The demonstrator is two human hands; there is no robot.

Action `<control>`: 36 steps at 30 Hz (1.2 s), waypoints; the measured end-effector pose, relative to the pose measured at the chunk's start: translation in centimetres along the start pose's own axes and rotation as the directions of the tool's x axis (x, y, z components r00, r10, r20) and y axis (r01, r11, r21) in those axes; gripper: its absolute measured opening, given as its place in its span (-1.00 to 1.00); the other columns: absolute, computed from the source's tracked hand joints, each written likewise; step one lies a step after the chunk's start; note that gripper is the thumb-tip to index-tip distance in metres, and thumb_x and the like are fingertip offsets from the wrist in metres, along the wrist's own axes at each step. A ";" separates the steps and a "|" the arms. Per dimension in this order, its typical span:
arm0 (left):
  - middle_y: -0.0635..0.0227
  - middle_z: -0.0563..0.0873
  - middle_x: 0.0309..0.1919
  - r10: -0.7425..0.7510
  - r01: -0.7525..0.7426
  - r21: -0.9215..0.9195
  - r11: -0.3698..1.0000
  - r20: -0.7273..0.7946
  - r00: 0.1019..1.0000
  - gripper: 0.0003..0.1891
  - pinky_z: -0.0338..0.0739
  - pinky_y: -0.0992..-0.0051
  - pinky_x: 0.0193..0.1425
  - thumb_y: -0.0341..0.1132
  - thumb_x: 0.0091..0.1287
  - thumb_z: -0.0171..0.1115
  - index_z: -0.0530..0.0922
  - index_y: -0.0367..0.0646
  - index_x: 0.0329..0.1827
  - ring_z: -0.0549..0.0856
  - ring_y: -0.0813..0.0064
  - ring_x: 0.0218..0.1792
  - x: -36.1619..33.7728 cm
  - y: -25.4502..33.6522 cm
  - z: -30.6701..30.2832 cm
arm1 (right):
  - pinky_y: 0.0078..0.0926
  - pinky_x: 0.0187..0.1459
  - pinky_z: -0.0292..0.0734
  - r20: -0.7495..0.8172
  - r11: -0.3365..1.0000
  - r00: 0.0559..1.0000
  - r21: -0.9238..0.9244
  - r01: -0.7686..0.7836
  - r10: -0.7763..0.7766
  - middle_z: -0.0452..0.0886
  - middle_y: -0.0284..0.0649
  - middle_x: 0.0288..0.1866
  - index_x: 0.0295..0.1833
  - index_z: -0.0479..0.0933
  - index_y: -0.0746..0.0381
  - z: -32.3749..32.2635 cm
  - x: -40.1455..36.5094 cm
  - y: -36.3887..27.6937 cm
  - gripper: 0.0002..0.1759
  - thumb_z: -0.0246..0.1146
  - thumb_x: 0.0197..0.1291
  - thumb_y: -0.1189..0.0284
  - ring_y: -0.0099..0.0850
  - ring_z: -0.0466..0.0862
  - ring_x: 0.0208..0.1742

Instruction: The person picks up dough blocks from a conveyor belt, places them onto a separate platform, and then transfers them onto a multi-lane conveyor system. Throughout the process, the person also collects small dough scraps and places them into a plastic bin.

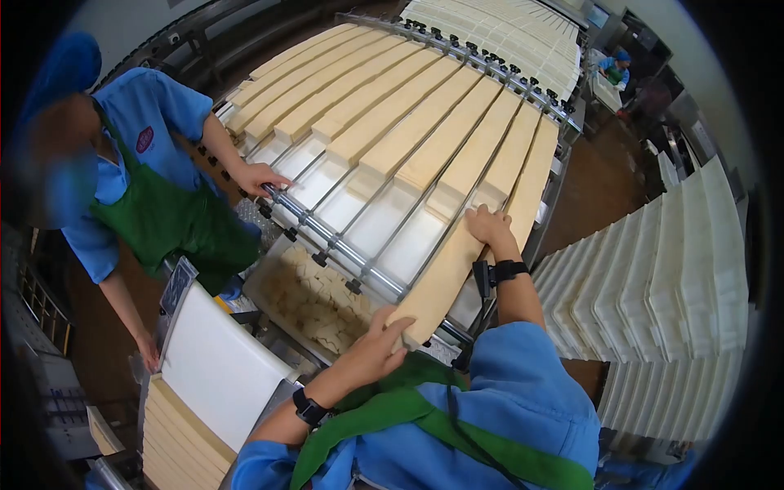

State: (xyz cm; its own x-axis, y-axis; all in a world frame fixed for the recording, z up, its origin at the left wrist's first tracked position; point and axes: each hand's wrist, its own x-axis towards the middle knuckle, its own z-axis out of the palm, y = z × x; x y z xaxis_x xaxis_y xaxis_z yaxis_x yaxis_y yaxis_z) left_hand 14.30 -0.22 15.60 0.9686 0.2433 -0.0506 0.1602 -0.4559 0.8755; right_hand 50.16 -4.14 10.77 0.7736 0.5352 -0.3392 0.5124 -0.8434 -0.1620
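A long, pale-yellow slab (442, 287), looking like a soft block of tofu or dough, runs along the right side of the conveyor, its near end reaching past the front roller bar (376, 278). My left hand (377, 349) grips that near end, thumb and fingers around its corner. Farther up, my right hand (492, 229) lies across the same slab with curled fingers, close to the end of the neighbouring slab (492, 193). What the right fingertips press on is partly hidden. Several similar slabs (408, 106) lie side by side between thin metal guide rods.
A co-worker in a green apron (167, 212) stands left, one hand on the roller bar. Below is a bin of broken pieces (306, 298). A white sloped belt (216, 351) holds stacked strips (184, 437). Tall white stacked sheets (653, 269) stand right; another person (616, 72) works far back.
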 end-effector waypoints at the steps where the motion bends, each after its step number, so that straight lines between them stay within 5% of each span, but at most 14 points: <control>1: -0.07 0.18 0.26 -0.035 0.035 -0.018 0.999 0.005 0.999 -0.45 0.52 0.26 0.11 -0.40 0.23 0.18 0.28 0.01 0.31 0.54 -0.07 0.02 0.3 0.0 0.1 | -0.06 0.36 -0.05 0.004 1.000 1.000 0.007 -0.016 0.016 0.39 0.08 0.30 0.24 0.36 0.40 -0.3 0.1 0.0 -0.30 -0.20 0.23 0.06 0.04 0.25 0.39; 3: -0.07 0.18 0.26 0.020 -0.020 0.009 1.000 -0.003 1.000 -0.45 0.51 0.27 0.10 -0.40 0.23 0.18 0.28 0.00 0.31 0.55 -0.06 0.01 1.0 -0.2 0.3 | -0.06 0.36 -0.03 0.015 0.999 0.999 0.017 -0.045 0.044 0.33 0.07 0.35 0.27 0.33 0.40 -0.7 0.4 0.2 -0.30 -0.19 0.23 0.09 0.01 0.25 0.40; 6: -0.07 0.17 0.26 0.037 -0.036 0.019 0.999 -0.009 0.999 -0.45 0.51 0.27 0.10 -0.40 0.23 0.17 0.27 -0.01 0.31 0.55 -0.07 -0.01 2.3 -0.3 0.7 | 0.07 0.28 0.07 -0.230 0.999 0.973 0.046 0.025 -0.014 0.41 0.04 0.28 0.16 0.38 0.42 1.1 2.4 1.5 -0.41 -0.11 0.21 0.16 -0.03 0.30 0.36; 12: -0.09 0.16 0.26 0.024 -0.024 0.033 0.999 -0.004 1.000 -0.46 0.48 0.26 0.13 -0.41 0.23 0.15 0.28 -0.01 0.31 0.55 -0.09 -0.02 4.6 -0.7 1.6 | 0.06 0.20 0.13 -0.366 0.994 0.924 -0.033 0.105 -0.110 0.44 0.00 0.22 0.16 0.40 0.30 0.8 2.2 2.4 -0.50 -0.07 0.25 0.20 -0.13 0.39 0.27; 18: -0.08 0.12 0.29 0.007 -0.008 0.035 0.999 0.015 1.000 -0.46 0.45 0.27 0.16 -0.41 0.24 0.13 0.26 0.01 0.32 0.52 -0.06 0.04 6.0 -1.0 2.2 | 0.09 0.20 0.15 -0.370 0.995 0.925 0.000 0.100 -0.093 0.38 -0.01 0.27 0.29 0.34 0.17 0.4 1.7 2.9 -0.47 0.06 0.22 0.23 -0.06 0.31 0.32; 20: -0.06 0.10 0.30 -0.006 0.005 0.025 1.000 0.044 0.999 -0.45 0.45 0.28 0.17 -0.43 0.25 0.12 0.26 0.03 0.33 0.52 -0.05 0.04 6.2 -1.3 2.6 | 0.09 0.24 0.12 -0.488 0.982 0.852 -0.101 0.161 -0.189 0.33 -0.01 0.31 0.32 0.32 0.15 0.9 0.4 2.8 -0.45 0.10 0.21 0.25 -0.02 0.27 0.33; 24: -0.06 0.07 0.31 0.070 -0.070 -0.018 0.997 0.011 0.998 -0.39 0.48 0.30 0.11 -0.56 0.21 0.08 0.24 0.06 0.35 0.56 0.00 -0.05 8.8 -3.4 4.4 | 0.07 0.29 0.08 -0.515 0.875 0.737 -0.052 0.482 -0.437 0.30 0.01 0.32 0.30 0.33 0.17 1.8 -3.1 1.7 -0.45 0.16 0.17 0.36 0.01 0.27 0.31; 26: -0.10 0.01 0.35 0.305 -0.275 0.183 0.944 -0.165 0.938 -0.32 0.50 0.35 0.04 -0.61 0.17 0.07 0.19 0.06 0.39 0.57 0.10 -0.06 10.0 -7.2 7.0 | -0.09 0.26 0.14 -0.527 0.610 0.564 0.104 0.785 -0.636 0.42 0.05 0.18 0.21 0.34 0.33 3.5 -5.5 1.1 -0.54 0.12 0.17 0.51 0.00 0.35 0.25; 28: -0.05 0.08 0.34 0.035 -0.040 -0.389 0.920 -0.020 0.999 -0.34 0.46 0.30 0.09 -0.60 0.13 0.03 0.22 0.03 0.36 0.54 0.05 0.02 9.6 -5.6 5.5 | -0.08 0.23 0.14 -0.413 0.449 0.517 0.256 0.856 -0.750 0.45 0.07 0.12 0.18 0.35 0.35 3.8 -9.9 -0.7 -0.56 0.12 0.14 0.58 0.01 0.40 0.19; 30: 0.00 0.14 0.31 -0.031 -0.032 -0.498 0.867 -0.118 0.993 -0.40 0.42 0.28 0.13 -0.60 0.09 -0.01 0.30 -0.04 0.28 0.52 0.05 0.08 7.9 -5.2 4.0 | 0.00 0.23 0.11 -0.265 0.328 0.351 0.126 0.936 -0.898 0.40 0.05 0.19 0.21 0.33 0.33 3.1 -12.8 -2.0 -0.54 0.11 0.16 0.52 0.00 0.35 0.25; 32: 0.05 0.20 0.27 0.070 -0.080 -0.100 0.992 -0.093 0.993 -0.45 0.39 0.29 0.18 -0.59 0.05 -0.04 0.36 -0.11 0.20 0.48 0.08 0.15 6.2 -6.2 2.2 | 0.10 0.31 -0.02 -0.068 0.479 0.476 -0.056 0.876 -0.877 0.28 0.01 0.36 0.29 0.28 0.30 2.9 -14.6 -2.8 -0.48 0.09 0.18 0.45 -0.02 0.18 0.41; 36: 0.02 0.17 0.29 -0.026 -0.031 -0.166 0.986 -0.333 0.943 -0.47 0.16 0.26 0.39 -0.60 0.01 -0.06 0.39 -0.10 0.13 0.26 0.01 0.33 1.4 -8.1 -0.7 | 0.17 0.40 -0.24 0.069 0.633 0.648 -0.159 0.758 -0.759 0.05 -0.10 0.52 0.38 0.19 0.27 5.4 -13.8 -3.0 -0.38 0.07 0.19 0.40 -0.04 -0.09 0.54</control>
State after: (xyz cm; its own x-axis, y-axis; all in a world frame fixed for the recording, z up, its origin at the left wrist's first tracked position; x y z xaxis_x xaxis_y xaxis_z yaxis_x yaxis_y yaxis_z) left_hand 14.25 4.41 8.80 0.8457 0.5262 0.0896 0.0961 -0.3152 0.9441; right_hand 35.96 -9.28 10.93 0.0864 0.9831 -0.1612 0.9698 -0.1200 -0.2122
